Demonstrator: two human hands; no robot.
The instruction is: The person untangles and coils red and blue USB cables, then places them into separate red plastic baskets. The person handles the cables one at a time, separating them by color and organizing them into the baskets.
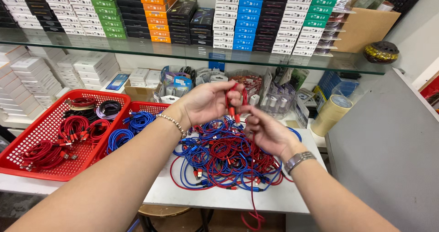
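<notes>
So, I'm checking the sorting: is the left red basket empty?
No. The red basket holds coiled red cables and darker ones near the back.

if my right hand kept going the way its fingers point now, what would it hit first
Probably the left hand: the right hand points up and left along the red cable both are holding, and the left hand's fingers are right there. Depth is hard to judge.

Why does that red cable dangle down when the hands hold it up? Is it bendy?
Probably very floppy: the red cable hangs limp from the right hand past the table edge. It likely snags too, since the pile looks tangled. Probably light.
</notes>
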